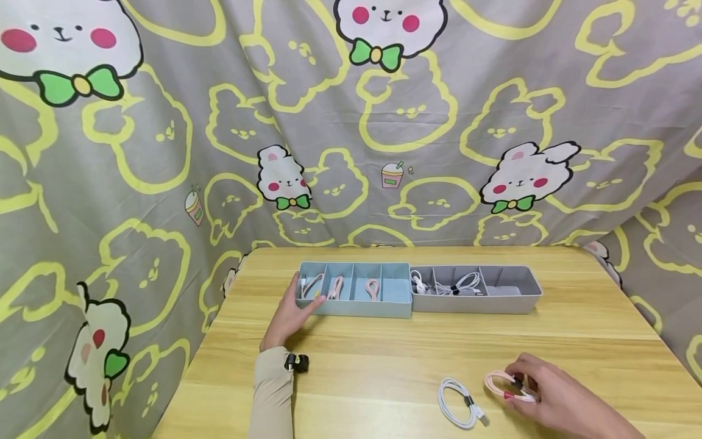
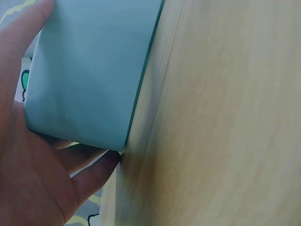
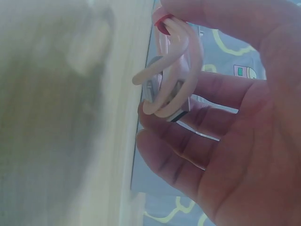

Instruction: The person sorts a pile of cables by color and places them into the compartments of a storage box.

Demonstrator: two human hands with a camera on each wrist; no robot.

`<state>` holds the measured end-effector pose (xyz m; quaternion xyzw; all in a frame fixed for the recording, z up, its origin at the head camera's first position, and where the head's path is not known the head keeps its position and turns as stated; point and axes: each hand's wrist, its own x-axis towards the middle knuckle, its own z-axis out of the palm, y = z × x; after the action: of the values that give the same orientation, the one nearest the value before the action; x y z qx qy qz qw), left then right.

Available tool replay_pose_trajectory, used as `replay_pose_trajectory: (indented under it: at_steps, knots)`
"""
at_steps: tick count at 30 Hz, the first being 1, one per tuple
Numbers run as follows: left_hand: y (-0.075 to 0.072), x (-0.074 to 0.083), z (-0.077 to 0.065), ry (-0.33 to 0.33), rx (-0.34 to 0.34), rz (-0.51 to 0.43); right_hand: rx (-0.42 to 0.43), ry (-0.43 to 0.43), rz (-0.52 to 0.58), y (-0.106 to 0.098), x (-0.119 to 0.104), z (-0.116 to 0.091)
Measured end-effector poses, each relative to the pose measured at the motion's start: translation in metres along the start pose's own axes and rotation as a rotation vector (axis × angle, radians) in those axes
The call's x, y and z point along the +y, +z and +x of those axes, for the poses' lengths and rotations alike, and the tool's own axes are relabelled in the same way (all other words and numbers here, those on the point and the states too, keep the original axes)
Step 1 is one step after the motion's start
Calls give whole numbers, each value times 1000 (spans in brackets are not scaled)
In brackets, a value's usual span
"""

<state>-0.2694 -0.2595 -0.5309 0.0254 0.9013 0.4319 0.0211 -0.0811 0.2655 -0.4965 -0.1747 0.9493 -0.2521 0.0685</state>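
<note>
My left hand (image 1: 290,314) grips the left end of a blue divided storage box (image 1: 362,310), thumb along its front wall and fingers round the end. In the left wrist view, the hand (image 2: 37,174) spans the corner of this box (image 2: 94,80). Coiled cables lie in the box, among them a pink cable (image 1: 372,289). At the front right, my right hand (image 1: 554,390) pinches a coiled pink charging cable (image 1: 496,381) with a red tie. The right wrist view shows its loops (image 3: 188,75) between thumb and fingers. Left of that hand, a coiled white cable (image 1: 445,402) with a black tie lies on the table.
A grey divided box (image 1: 477,303) stands end to end with the blue one, holding a white cable (image 1: 419,283) and a coiled pale cable (image 1: 466,283) with a dark tie. The wooden table (image 1: 384,360) backs onto a patterned curtain (image 1: 340,128).
</note>
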Motion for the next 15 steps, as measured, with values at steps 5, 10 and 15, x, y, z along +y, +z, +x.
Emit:
replay_pose_trajectory:
  at_steps: [5,10,15]
  knots:
    - [0,0,0,0,3,-1,86,-106,-21,-2,1,4]
    - [-1,3,-2,-6,0,-6,154,-179,-23,-5,1,7]
    - [-1,3,-2,-12,0,-7,230,-203,-56,-9,-4,11]
